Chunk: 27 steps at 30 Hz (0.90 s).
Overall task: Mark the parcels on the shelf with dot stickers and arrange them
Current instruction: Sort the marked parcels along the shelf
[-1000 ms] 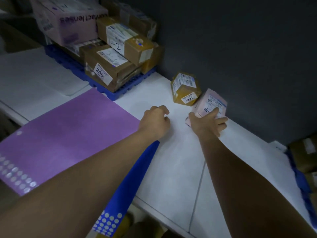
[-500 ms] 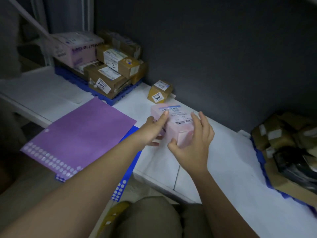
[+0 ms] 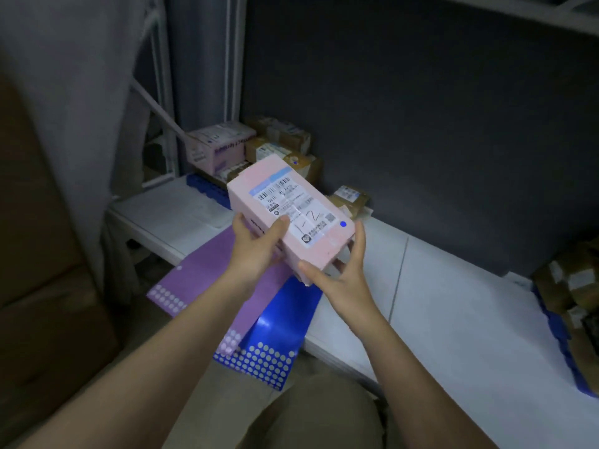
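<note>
Both hands grip one pink parcel (image 3: 288, 215) above the shelf's front edge — the left hand (image 3: 256, 244) clasps its long side, thumb on top, while the right hand (image 3: 340, 273) cups the near end. A blue dot sticker (image 3: 343, 224) sits beside its shipping label (image 3: 291, 205). Below lie a purple sticker sheet (image 3: 207, 270) and a blue sticker sheet (image 3: 275, 338) — both overhanging the white shelf (image 3: 453, 319).

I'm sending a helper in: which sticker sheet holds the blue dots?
On the white shelf, at its front edge below the hands, lie two overlapping sheets. The glossy blue sticker sheet is the right one, partly under the purple sheet, overhanging the edge.
</note>
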Each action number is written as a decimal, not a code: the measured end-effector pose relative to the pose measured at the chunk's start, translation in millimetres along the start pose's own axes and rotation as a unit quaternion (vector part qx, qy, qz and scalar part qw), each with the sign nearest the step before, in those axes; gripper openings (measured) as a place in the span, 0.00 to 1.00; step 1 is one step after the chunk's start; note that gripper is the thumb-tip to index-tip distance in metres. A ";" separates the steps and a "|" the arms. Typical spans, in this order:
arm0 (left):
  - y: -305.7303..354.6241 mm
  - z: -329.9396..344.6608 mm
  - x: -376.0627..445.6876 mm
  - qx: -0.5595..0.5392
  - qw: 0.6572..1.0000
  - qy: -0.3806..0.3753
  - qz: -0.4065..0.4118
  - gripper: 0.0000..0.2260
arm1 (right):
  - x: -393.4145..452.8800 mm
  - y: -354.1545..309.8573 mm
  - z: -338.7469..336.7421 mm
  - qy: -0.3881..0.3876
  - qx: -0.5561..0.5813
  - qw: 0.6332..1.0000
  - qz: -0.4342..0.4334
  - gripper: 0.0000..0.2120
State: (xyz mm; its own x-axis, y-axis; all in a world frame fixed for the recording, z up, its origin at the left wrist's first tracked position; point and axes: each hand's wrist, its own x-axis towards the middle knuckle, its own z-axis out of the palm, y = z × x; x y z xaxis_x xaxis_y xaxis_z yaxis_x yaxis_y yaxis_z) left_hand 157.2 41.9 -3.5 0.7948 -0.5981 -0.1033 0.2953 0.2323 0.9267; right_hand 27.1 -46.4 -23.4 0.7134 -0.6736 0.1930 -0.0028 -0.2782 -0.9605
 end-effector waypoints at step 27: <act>4.0 -38.6 206.3 0.377 0.915 0.041 0.137 0.27 | 217.5 36.1 43.1 0.023 0.010 0.996 0.085 0.50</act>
State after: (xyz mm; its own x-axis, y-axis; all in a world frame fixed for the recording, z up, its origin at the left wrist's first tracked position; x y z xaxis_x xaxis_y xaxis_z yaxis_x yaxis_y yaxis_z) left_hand 342.8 -51.0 -35.1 0.8309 -0.5292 0.1716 -0.3456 -0.2493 0.9047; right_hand 212.4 -173.4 -24.7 0.6703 -0.7412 0.0364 -0.1060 -0.1442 -0.9839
